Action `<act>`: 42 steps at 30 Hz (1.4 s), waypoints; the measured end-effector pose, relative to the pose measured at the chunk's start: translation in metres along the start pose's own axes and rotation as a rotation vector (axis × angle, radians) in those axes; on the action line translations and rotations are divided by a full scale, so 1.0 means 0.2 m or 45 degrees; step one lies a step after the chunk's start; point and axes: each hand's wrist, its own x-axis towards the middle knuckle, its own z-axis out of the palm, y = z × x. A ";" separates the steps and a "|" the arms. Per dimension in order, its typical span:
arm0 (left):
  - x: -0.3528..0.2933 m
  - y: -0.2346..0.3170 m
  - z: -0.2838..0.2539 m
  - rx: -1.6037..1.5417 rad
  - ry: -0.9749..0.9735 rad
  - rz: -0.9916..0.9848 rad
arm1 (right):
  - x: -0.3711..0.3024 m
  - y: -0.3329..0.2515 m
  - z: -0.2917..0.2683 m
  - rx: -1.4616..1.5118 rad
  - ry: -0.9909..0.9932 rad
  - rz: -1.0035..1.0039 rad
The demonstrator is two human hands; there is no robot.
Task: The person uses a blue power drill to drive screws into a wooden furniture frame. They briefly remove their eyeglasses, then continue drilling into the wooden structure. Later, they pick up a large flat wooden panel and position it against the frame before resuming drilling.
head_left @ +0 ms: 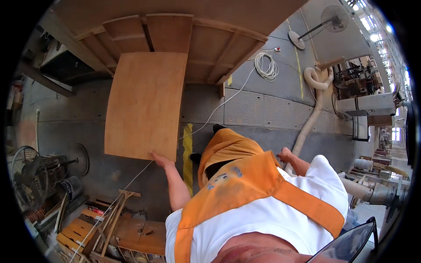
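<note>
A large flat wooden panel [142,105] lies ahead and to the left, its far end by a wooden cabinet or frame [210,48]. At the panel's near edge, close to its right corner, my left hand [162,159] grips the board, with fingers partly hidden. My right hand [286,154] hangs away from the panel, out by my right side. Its fingers are curled in, and nothing shows in them. Two smaller boards [169,30] stand against the frame beyond the panel.
A white cable [266,68] lies coiled on the floor and runs toward the panel. A ribbed hose [309,120] snakes along the right. A pedestal fan [335,19] stands far right; another fan [26,160] is at left. Wooden boards and scraps [114,228] fill the lower left.
</note>
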 end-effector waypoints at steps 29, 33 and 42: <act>-1.73 -1.18 1.68 1.446 -0.767 0.406 | 1.35 1.03 -1.14 1.307 0.164 -0.133; -1.85 -1.15 2.05 1.286 -0.787 0.590 | 1.44 0.98 -1.14 1.379 0.044 -0.247; -2.26 -0.84 3.03 1.083 -0.475 1.763 | 1.79 0.93 -1.25 0.837 0.032 -0.521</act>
